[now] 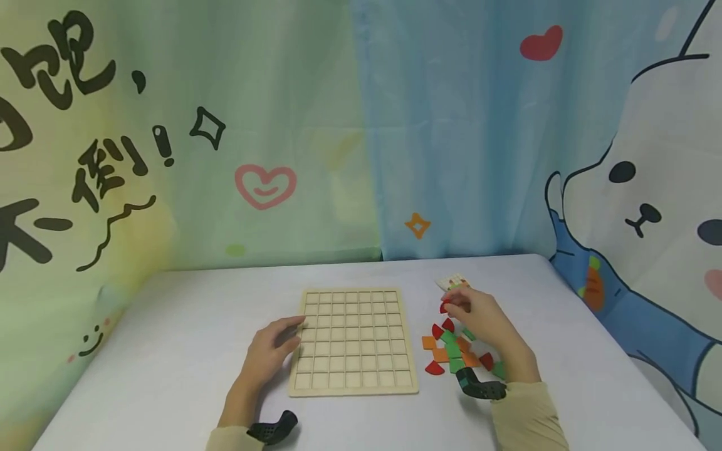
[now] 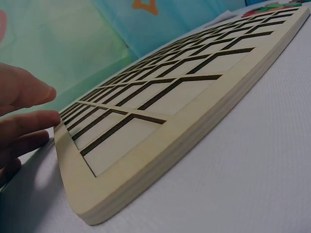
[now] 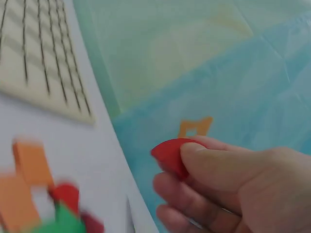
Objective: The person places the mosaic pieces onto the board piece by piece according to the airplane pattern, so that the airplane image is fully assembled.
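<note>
A pale wooden board (image 1: pixel 354 392) with a grid of square recesses lies flat on the white table. At its left edge, my left hand (image 1: pixel 269 351) touches the frame, its fingers loosely extended and holding nothing. To the right of the board, my right hand (image 1: pixel 479 319) pinches a red fan-shaped piece (image 3: pixel 169 153) between thumb and fingers, raised off the table. Just below that hand is a loose cluster of red fan-shaped pieces (image 1: pixel 434 368), green pieces (image 1: pixel 454 349) and orange square pieces (image 1: pixel 440 355), some overlapping.
Behind the right hand, a small printed card or packet (image 1: pixel 449 282) lies on the table (image 1: pixel 169 351), partly covered by the fingers. A printed curtain (image 1: pixel 304 125) hangs along the table's far edge. Dark devices sit at both wrists.
</note>
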